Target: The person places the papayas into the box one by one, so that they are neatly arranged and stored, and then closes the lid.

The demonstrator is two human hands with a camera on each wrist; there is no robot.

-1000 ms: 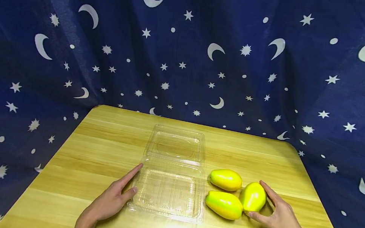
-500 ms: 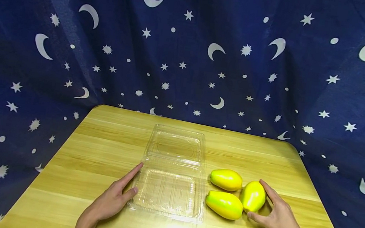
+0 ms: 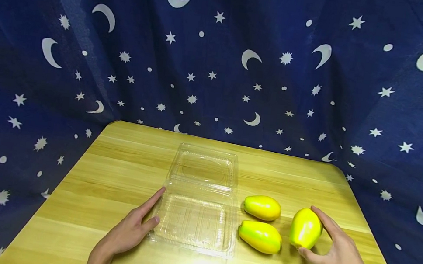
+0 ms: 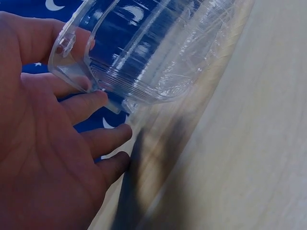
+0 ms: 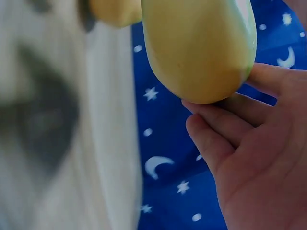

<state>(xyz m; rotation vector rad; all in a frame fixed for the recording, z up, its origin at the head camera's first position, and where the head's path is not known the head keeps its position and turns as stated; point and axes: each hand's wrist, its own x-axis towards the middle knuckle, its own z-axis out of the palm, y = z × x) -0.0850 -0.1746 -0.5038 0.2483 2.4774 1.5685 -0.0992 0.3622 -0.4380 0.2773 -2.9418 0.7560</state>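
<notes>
My right hand point(image 3: 338, 257) grips a yellow-green papaya point(image 3: 306, 228) between thumb and fingers. In the right wrist view this papaya point(image 5: 201, 52) is held off the tabletop, against the fingertips. Two more papayas lie to its left, a rear papaya point(image 3: 262, 208) and a front papaya point(image 3: 260, 237). At the left edge of an opened clear plastic clamshell container point(image 3: 191, 246), my left hand point(image 3: 125, 231) rests with fingers spread and fairly straight. The left wrist view shows its upper fingers at the container's rim point(image 4: 72, 72), the lower ones loose.
The container's lid point(image 3: 205, 154) lies folded back behind its base on the wooden table point(image 3: 125, 152). A dark blue curtain point(image 3: 220, 62) with moons and stars hangs behind and at both sides. Dark wrist-mounted parts show near both wrists.
My right hand has lifted the right-hand papaya and drawn it to the right, away from the other two. The left hand and the container stay in place.
</notes>
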